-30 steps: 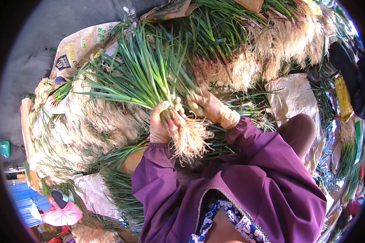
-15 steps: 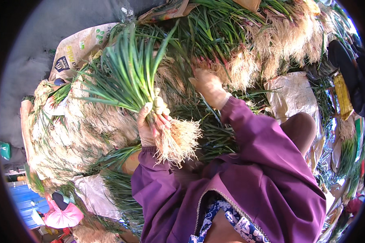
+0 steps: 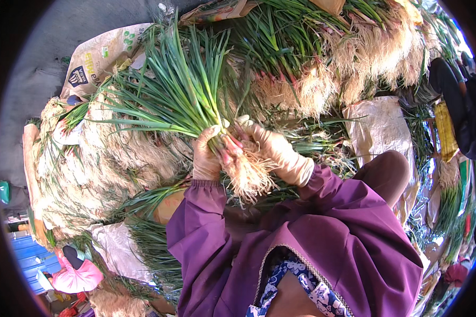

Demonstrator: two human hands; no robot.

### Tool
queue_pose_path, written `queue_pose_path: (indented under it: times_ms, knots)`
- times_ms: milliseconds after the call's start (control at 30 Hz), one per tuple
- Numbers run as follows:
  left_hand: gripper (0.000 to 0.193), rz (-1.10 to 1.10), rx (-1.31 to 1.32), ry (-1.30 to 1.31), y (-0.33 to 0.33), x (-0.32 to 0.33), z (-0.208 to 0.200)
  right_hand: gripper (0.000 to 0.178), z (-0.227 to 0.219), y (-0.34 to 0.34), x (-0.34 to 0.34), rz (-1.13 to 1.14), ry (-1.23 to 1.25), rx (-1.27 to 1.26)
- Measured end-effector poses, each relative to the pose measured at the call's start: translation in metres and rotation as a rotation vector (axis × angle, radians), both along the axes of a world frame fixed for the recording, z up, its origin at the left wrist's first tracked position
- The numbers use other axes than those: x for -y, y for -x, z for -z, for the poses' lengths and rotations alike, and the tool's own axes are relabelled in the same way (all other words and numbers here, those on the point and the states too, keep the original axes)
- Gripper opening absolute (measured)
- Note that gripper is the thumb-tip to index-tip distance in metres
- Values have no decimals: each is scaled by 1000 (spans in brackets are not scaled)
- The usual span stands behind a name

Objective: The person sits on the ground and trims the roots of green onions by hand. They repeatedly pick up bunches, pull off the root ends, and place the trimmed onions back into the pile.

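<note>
A thick bunch of spring onions (image 3: 188, 90) hangs in front of me, green leaves fanned to the upper left, reddish stems and pale roots pointing down. My gloved left hand (image 3: 207, 153) is wrapped round the stems just above the roots. From the right, my gloved right hand (image 3: 281, 152) meets the bunch, its fingers closed on a spring onion stem pressed against the others. Its fingertips partly hide what they grip. Behind my right hand lies a row of more spring onions (image 3: 285, 66) with reddish stems and long pale roots.
Heaped spring onions with matted roots (image 3: 116, 164) spread on the left. A printed sack (image 3: 98, 55) lies beyond them, and a whitish sack (image 3: 381, 127) at the right. Another person in pink (image 3: 79, 274) is at the lower left. My bent knee (image 3: 388, 174) sticks out on the right.
My right hand has come back from the far row to the bunch, closed on a spring onion. The bunch has shifted slightly right, and its leaves have spread.
</note>
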State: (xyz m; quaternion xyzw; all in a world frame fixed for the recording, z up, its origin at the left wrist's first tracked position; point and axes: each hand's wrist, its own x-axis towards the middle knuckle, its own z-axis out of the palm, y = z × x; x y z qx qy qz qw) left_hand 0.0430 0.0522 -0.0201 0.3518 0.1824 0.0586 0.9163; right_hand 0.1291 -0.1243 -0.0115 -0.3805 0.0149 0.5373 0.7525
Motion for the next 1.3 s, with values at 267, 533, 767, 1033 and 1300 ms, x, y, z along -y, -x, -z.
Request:
queue_pose_path:
  times_ms: [267, 533, 767, 1033, 1300]
  knots:
    - [49, 68, -106, 701, 10, -5, 2, 44, 16, -54, -49, -274, -7, 632]
    - [35, -2, 216, 104, 22, -15, -31, 37, 76, -70, -8, -297, 742, 1467]
    - [40, -132, 61, -98, -8, -15, -16, 23, 47, -70, 15, -591, 554, 1829]
    - [33, -155, 101, 88, -19, -12, -1, 17, -16, -151, -59, -466, 1399, 1682]
    - [37, -42, 96, 2, -26, 4, 1, 16, -3, -41, -11, 52, 400, 1837]
